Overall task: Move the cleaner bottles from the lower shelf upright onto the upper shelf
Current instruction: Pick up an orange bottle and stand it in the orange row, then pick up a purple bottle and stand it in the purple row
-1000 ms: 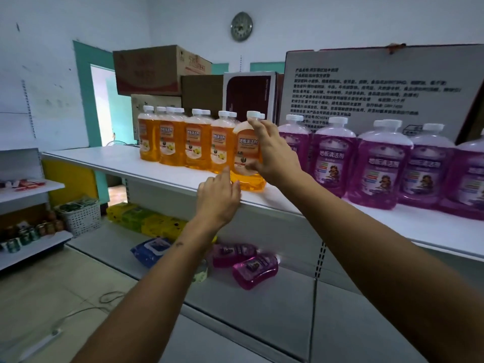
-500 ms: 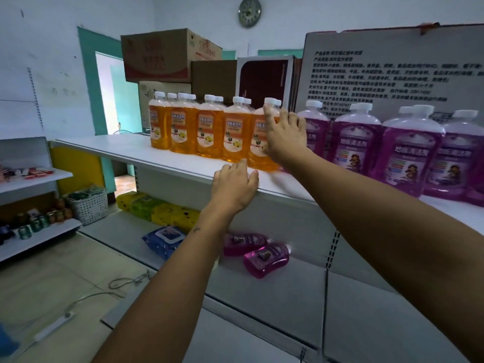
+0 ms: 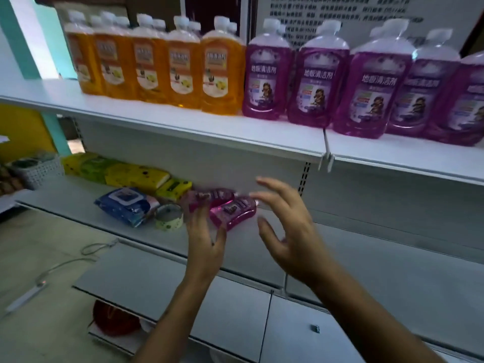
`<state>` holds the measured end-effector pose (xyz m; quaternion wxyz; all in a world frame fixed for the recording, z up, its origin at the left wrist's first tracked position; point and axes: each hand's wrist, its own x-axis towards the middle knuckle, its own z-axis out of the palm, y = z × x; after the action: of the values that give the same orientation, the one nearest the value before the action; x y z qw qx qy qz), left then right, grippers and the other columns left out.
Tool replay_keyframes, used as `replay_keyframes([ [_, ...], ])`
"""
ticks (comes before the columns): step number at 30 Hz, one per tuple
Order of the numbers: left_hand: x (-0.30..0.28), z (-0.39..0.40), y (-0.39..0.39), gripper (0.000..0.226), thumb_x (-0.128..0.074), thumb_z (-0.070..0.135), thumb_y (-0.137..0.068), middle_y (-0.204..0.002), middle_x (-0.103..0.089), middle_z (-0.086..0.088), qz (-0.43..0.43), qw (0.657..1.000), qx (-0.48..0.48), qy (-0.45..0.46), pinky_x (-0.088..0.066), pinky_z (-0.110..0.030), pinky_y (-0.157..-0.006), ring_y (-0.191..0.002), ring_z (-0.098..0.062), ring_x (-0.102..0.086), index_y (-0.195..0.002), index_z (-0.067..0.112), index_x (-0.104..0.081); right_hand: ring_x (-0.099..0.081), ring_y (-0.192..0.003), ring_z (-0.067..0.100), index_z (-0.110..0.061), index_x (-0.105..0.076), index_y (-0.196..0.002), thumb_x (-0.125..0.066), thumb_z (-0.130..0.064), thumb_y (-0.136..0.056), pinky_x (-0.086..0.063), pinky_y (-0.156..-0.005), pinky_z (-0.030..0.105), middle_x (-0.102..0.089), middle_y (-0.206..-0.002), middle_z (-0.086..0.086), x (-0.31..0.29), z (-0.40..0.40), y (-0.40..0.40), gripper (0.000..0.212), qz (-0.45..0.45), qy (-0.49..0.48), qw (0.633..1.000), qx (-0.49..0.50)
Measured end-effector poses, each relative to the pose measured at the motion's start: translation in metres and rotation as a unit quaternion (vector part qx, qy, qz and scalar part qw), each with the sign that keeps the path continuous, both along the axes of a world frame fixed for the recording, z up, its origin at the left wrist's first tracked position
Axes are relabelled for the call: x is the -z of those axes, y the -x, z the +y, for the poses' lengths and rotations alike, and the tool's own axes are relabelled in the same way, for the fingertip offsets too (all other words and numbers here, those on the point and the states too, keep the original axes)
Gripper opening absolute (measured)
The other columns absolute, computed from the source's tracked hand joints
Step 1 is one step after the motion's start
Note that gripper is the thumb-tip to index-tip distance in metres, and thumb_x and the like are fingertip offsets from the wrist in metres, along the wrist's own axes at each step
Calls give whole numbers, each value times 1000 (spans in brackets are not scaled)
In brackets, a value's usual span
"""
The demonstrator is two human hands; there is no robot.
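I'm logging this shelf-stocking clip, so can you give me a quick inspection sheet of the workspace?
Surface: white upper shelf; grey lower shelf.
Job's things: two pink cleaner bottles lying flat on the lower shelf; orange bottles and purple bottles upright above.
Clutter: blue wipes pack, tape roll, yellow packs.
Hands: left hand and right hand open, empty, by the pink bottles.
Cables: power strip cord on the floor.
Surroundings: white basket, printed board.
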<state>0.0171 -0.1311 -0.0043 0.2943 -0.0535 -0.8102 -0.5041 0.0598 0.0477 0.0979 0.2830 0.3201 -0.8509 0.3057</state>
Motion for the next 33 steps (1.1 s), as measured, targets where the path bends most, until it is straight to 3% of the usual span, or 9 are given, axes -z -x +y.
replay_keyframes([
  [2,23,5,12,63,-60,22,-96,-155,-32,-13,-61,998,2,25,-21,-22,-114,-143,-22,-27,-150,12,-30,-39,-136,8,-27,-52,-135,-57,-22,-95,-37,-112,30,-44,-143,-12,40,18,11,41,-97,7,995,27],
  [4,38,6,33,68,-67,19,-92,-151,-38,-18,-118,991,-16,62,-28,-31,-112,-139,-31,-34,-149,6,-32,-46,-128,8,-35,-47,-136,-60,-23,-96,-44,-102,24,-43,-138,-17,71,29,34,43,-214,42,975,47],
  [8,48,6,73,77,-72,26,-88,-149,-40,-17,-170,978,-25,117,-32,-43,-113,-137,-34,-35,-151,7,-30,-52,-116,8,-36,-40,-143,-64,-28,-95,-44,-82,13,-41,-145,-3,113,30,96,55,-366,94,923,69],
  [12,51,7,111,91,-76,31,-82,-150,-38,-15,-174,960,-22,219,-32,-47,-111,-138,-34,-36,-153,7,-24,-53,-112,16,-23,-31,-151,-71,-31,-90,-46,-88,29,-38,-148,10,135,7,154,74,-424,97,898,65],
  [15,63,6,121,96,-77,39,-80,-153,-34,-19,-201,953,-48,219,-30,-45,-112,-140,-35,-34,-153,4,-24,-52,-116,20,-17,-30,-151,-74,-27,-88,-44,-90,30,-50,-141,13,142,-7,187,78,-439,132,887,59],
  [19,80,1,120,86,-83,32,-76,-138,-48,-27,-162,971,-53,169,-43,-50,-102,-127,-42,-49,-143,-2,-42,-60,-116,34,-18,-32,-150,-73,-19,-89,-53,-91,55,-56,-136,19,151,-11,210,74,-469,182,864,30],
  [22,78,2,116,79,-91,21,-65,-125,-53,-24,-175,978,-36,105,-40,-40,-97,-118,-41,-50,-128,-4,-51,-65,-88,25,-31,-45,-129,-73,-18,-89,-58,-69,46,-61,-123,10,150,-9,222,51,-491,197,848,17],
  [26,85,21,96,68,-87,24,-66,-116,-52,-19,-178,977,-56,101,-44,-40,-92,-108,-36,-51,-116,-2,-49,-65,-80,15,-24,-40,-143,-72,-24,-90,-51,-46,20,-58,-112,0,143,-6,227,61,-559,200,805,-12],
  [33,87,42,55,80,-83,34,-72,-124,-46,-8,-187,981,-42,39,-49,-40,-100,-116,-24,-46,-133,7,-39,-62,-85,8,-24,-51,-112,-81,-9,-80,-53,-56,17,-60,-101,-4,140,-5,207,46,-539,183,822,-15],
])
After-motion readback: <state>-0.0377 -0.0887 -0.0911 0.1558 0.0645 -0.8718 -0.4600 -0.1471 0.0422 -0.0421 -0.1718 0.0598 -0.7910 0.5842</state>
